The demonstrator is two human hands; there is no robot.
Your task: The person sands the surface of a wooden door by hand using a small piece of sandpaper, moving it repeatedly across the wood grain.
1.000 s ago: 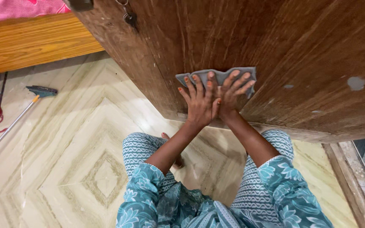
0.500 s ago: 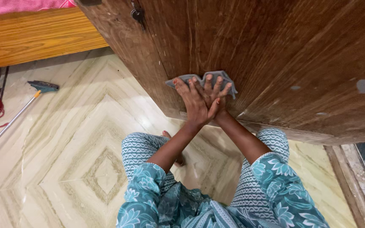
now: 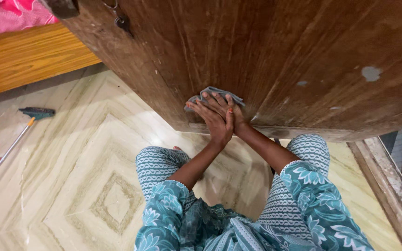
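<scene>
Pale patterned floor tiles (image 3: pixel 61 186) hold a long-handled mop (image 3: pixel 19 135) at far left. Centre, low on a brown wooden door (image 3: pixel 275 60), the left hand (image 3: pixel 216 122) overlaps the right hand (image 3: pixel 231 114), both grips flat-fingered, pressing a grey cloth (image 3: pixel 210 93).

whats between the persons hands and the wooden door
A grey cloth lies there. In the head view the left hand sits on top of the right hand, both pressing the cloth flat against the lower part of the wooden door.
</scene>
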